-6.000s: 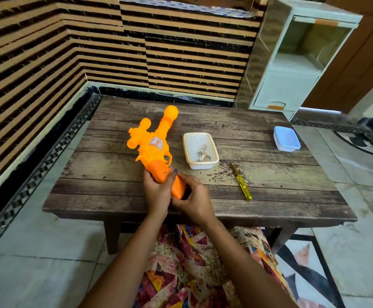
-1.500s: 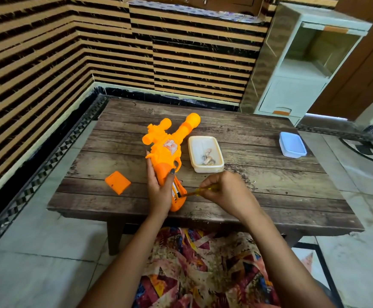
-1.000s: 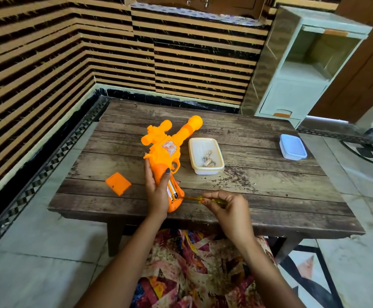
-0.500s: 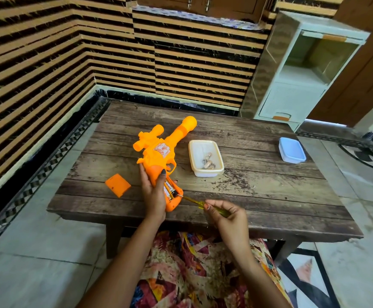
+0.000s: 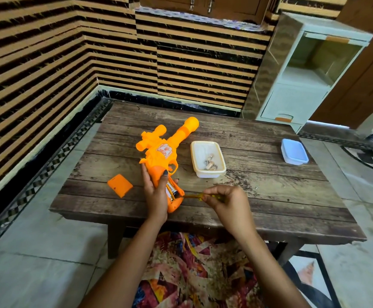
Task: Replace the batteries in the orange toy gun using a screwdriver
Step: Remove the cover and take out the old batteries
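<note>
Your left hand (image 5: 156, 193) grips the handle of the orange toy gun (image 5: 162, 152), which lies on the desk (image 5: 258, 187) close to its near edge, barrel pointing far and right. Your right hand (image 5: 227, 202) pinches the yellow screwdriver (image 5: 192, 196), its tip at the open battery compartment in the handle, where batteries (image 5: 171, 189) show. The orange cover (image 5: 120, 185) lies loose left of the gun. A white tray (image 5: 208, 174) of small metal pieces sits just right of it; a blue lidded box (image 5: 294, 151) rests well apart, far right.
</note>
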